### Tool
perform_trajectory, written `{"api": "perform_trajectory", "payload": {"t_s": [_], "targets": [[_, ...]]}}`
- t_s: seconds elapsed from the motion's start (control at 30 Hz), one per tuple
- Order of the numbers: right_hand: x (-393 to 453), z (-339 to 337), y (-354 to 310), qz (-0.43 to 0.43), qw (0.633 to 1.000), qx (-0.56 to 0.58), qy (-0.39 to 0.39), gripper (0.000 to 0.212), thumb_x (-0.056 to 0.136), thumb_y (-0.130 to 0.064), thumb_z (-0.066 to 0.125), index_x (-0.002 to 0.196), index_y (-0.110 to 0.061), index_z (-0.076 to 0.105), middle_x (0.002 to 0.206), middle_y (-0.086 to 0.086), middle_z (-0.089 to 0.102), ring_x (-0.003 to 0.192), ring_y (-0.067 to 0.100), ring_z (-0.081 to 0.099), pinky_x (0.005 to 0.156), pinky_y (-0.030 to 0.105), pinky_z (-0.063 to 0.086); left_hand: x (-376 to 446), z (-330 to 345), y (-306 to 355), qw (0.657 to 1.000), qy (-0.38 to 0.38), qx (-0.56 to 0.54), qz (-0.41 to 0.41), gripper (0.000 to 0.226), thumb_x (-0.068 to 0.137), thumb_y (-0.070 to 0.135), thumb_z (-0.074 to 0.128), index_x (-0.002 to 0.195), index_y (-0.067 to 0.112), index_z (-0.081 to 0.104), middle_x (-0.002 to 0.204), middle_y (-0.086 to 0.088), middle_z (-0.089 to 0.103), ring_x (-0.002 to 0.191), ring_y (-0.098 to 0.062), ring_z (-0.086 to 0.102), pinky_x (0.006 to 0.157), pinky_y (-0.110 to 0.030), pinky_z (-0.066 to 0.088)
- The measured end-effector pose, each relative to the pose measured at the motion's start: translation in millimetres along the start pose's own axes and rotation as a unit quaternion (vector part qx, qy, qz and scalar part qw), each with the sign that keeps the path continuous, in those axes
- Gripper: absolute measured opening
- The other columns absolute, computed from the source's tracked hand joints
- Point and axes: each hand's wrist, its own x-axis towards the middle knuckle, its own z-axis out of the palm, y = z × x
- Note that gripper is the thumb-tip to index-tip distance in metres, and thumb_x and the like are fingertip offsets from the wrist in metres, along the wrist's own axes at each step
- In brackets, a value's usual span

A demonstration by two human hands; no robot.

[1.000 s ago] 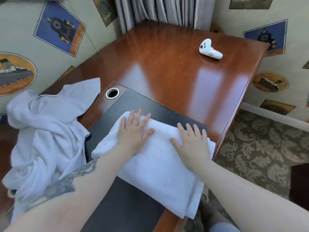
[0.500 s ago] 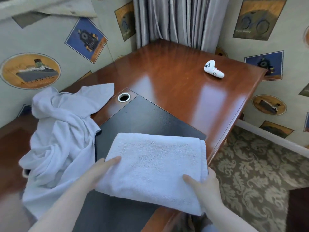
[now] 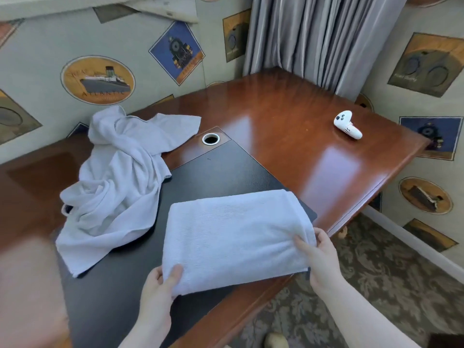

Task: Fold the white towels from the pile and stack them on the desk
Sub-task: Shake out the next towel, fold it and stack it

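folded towel [image 3: 236,237] has slid right; left hand [image 3: 160,285] and right hand [image 3: 319,257] grip clamped on its corners.

Counts, head view: 1 folded white towel [image 3: 236,237], pinched by 2 hands, left hand [image 3: 160,285] and right hand [image 3: 319,257]. 1 crumpled heap of unfolded white towels [image 3: 118,177]; can't tell how many are in it. 1 wooden desk [image 3: 288,136]. 1 black desk pad [image 3: 221,172]. 1 metal-rimmed cable hole [image 3: 210,139]. 1 white handheld controller [image 3: 347,124]. 1 grey curtain [image 3: 319,38]. 1 patterned carpet [image 3: 391,280].
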Motion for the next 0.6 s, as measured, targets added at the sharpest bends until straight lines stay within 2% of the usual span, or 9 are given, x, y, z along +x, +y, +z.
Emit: {"api": "perform_trajectory", "payload": {"t_s": [0.07,0.13,0.2,0.27,0.33,0.4,0.43,0.53,0.6], "targets": [[4,-6,18,0.025,0.999,-0.038,-0.003,0.018,0.087,-0.015,0.071,0.100,-0.026,0.064,0.101,0.000,0.071,0.096,0.024,0.067,0.081,0.044,0.058,-8,1,-7,1.000,0.002,-0.013,-0.005,0.032,0.087,0.018,0.071,0.113,0.006,0.057,0.107,-0.009,0.072,0.096,-0.027,0.070,0.077,-0.037,0.053],[6,-7,27,-0.032,0.985,-0.167,0.028,0.026,0.088,-0.023,0.069,0.110,-0.032,0.059,0.113,-0.007,0.064,0.104,0.017,0.060,0.082,0.035,0.053,-12,0,-5,1.000,0.019,-0.011,0.008,0.036,0.086,0.021,0.073,0.117,0.015,0.055,0.107,-0.002,0.071,0.097,-0.022,0.070,0.075,-0.037,0.055],[7,-10,26,-0.112,0.947,-0.276,0.118,0.040,0.086,-0.031,0.071,0.122,-0.027,0.054,0.122,-0.008,0.054,0.111,0.016,0.050,0.092,0.040,0.048,-16,-5,-4,0.998,0.052,0.015,0.041,0.027,0.089,0.030,0.069,0.114,0.027,0.058,0.111,0.006,0.066,0.102,-0.015,0.065,0.079,-0.036,0.053],[1,-11,23,-0.167,0.918,-0.308,0.186,0.030,0.085,-0.038,0.070,0.109,-0.026,0.057,0.112,-0.005,0.054,0.104,0.017,0.047,0.086,0.042,0.047,-22,-8,-4,0.995,0.075,0.041,0.046,0.010,0.091,0.038,0.064,0.097,0.031,0.067,0.108,0.008,0.067,0.101,-0.011,0.062,0.079,-0.035,0.050],[-6,-7,25,-0.145,0.919,-0.339,0.139,0.028,0.083,-0.046,0.068,0.100,-0.029,0.052,0.098,-0.010,0.054,0.097,0.016,0.049,0.077,0.039,0.044,-29,-6,-10,0.996,0.079,0.039,0.011,0.014,0.091,0.039,0.064,0.090,0.027,0.071,0.102,0.007,0.068,0.099,-0.010,0.060,0.075,-0.037,0.050],[-9,-2,27,-0.059,0.936,-0.337,0.085,0.041,0.080,-0.054,0.069,0.105,-0.030,0.046,0.096,-0.012,0.052,0.097,0.017,0.051,0.075,0.038,0.044,-34,-2,-19,0.996,0.084,0.029,-0.011,0.015,0.092,0.037,0.063,0.094,0.024,0.069,0.103,0.006,0.068,0.099,-0.013,0.061,0.074,-0.040,0.051],[-7,0,26,-0.032,0.939,-0.333,0.082,0.043,0.080,-0.055,0.069,0.104,-0.030,0.044,0.095,-0.010,0.053,0.096,0.018,0.051,0.075,0.038,0.045,-35,0,-24,0.996,0.085,0.029,-0.007,0.013,0.094,0.035,0.062,0.095,0.024,0.068,0.104,0.004,0.068,0.099,-0.015,0.062,0.073,-0.040,0.051],[5,5,19,-0.039,0.922,-0.380,0.060,0.036,0.087,-0.052,0.060,0.086,-0.019,0.046,0.080,-0.004,0.055,0.084,0.025,0.055,0.074,0.044,0.047,-37,0,-36,0.993,0.095,0.060,0.019,0.006,0.095,0.027,0.062,0.096,0.031,0.065,0.105,0.002,0.068,0.094,-0.019,0.065,0.069,-0.039,0.053],[13,6,13,-0.055,0.917,-0.393,0.045,0.033,0.093,-0.050,0.053,0.086,-0.019,0.047,0.075,-0.002,0.057,0.079,0.026,0.056,0.076,0.045,0.048,-38,-2,-41,0.991,0.094,0.086,0.029,0.009,0.094,0.024,0.063,0.096,0.033,0.064,0.101,0.004,0.068,0.090,-0.020,0.068,0.068,-0.039,0.055]]}}
